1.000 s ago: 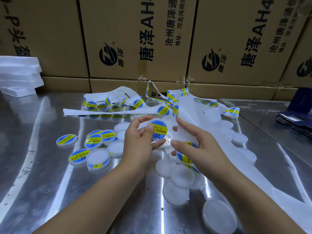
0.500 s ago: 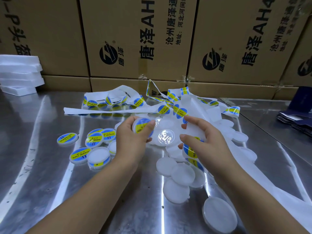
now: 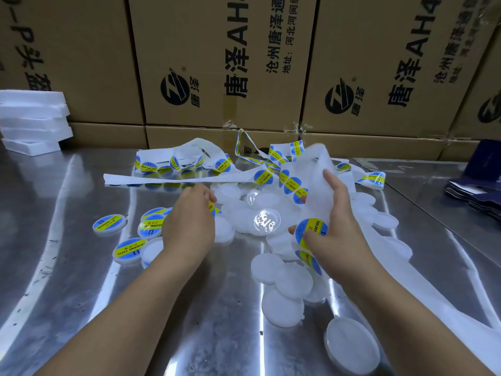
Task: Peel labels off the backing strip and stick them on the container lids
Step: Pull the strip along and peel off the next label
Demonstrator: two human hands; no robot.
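Left hand point(image 3: 189, 223) palm down at 9 o'clock over the labelled round white plastic lids point(image 3: 127, 249), fingers curled; whether it grips one, cannot tell. Right hand point(image 3: 339, 229) at 3 o'clock grips the white paper backing strip point(image 3: 311, 169), a round blue-and-yellow label point(image 3: 311, 230) by its fingertips. Step, likely: parking a finished lid with the labelled lot. Next: take a bare translucent white lid point(image 3: 282, 308) from 6 o'clock, peel that label. Brown cardboard cartons point(image 3: 217, 63), 12 o'clock, shut, contents unseen; shallow upturned lid point(image 3: 352, 346), 5 o'clock, empty.

I see a shiny steel counter point(image 3: 67, 267) streaked with glare, backed by stacked printed cardboard boxes point(image 3: 217, 63); white slabs point(image 3: 32, 123) piled left, dark blue sheets point(image 3: 477, 191) right.
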